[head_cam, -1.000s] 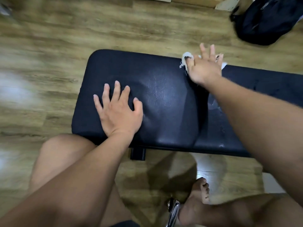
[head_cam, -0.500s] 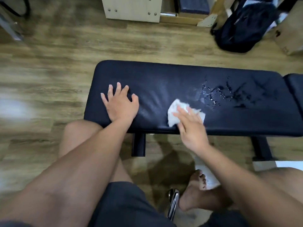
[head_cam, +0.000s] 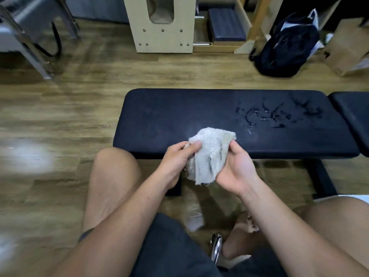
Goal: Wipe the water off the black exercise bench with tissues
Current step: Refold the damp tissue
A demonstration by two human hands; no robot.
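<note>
The black exercise bench (head_cam: 171,116) lies crosswise in front of me on a wooden floor. Water drops and streaks (head_cam: 271,114) shine on its right half. A crumpled, damp white tissue (head_cam: 209,154) hangs in the air over the bench's near edge, held between both hands. My left hand (head_cam: 177,160) pinches its left side with thumb on top. My right hand (head_cam: 237,168) grips its right side, palm turned toward me. The left half of the bench looks dry.
A second black pad (head_cam: 353,116) adjoins the bench at the right. Behind stand a pale wooden unit (head_cam: 163,25), a dark backpack (head_cam: 285,48), a cardboard box (head_cam: 347,47) and a metal frame (head_cam: 30,43). My knees and a chrome part (head_cam: 216,248) are below.
My left hand lifted off the bench and joined the right one. The tissue came up off the bench surface and is now held between both hands. The view has pulled back.
</note>
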